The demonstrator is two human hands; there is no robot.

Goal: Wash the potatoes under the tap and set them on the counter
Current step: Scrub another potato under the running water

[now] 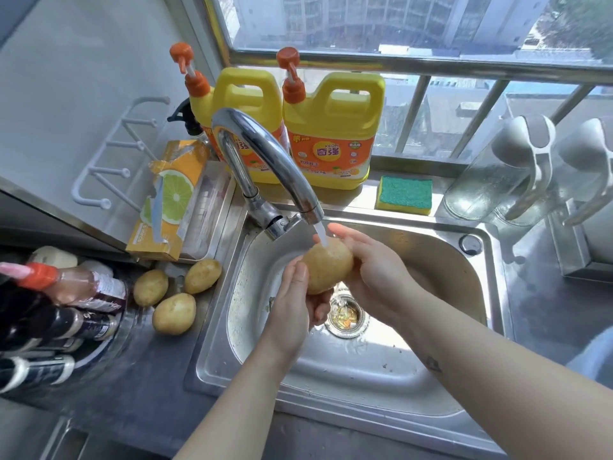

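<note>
A yellow-brown potato [327,269] is under the running stream from the chrome tap [265,161], above the steel sink [381,366]. My left hand [293,307] cups it from below and the left, thumb lying along its side. My right hand [368,260] wraps it from the right, fingers curved over its top. Three more potatoes lie on the counter left of the sink: one at the back [203,275], one at the left [150,287], one nearest me [174,313].
Two yellow detergent jugs [331,134] and a green-yellow sponge [405,194] sit on the window ledge behind the sink. A lemon-print box [169,200] lies at the back left. Bottles [66,293] crowd the left counter. Glass jars [497,174] stand at the right. The drain strainer [346,315] holds scraps.
</note>
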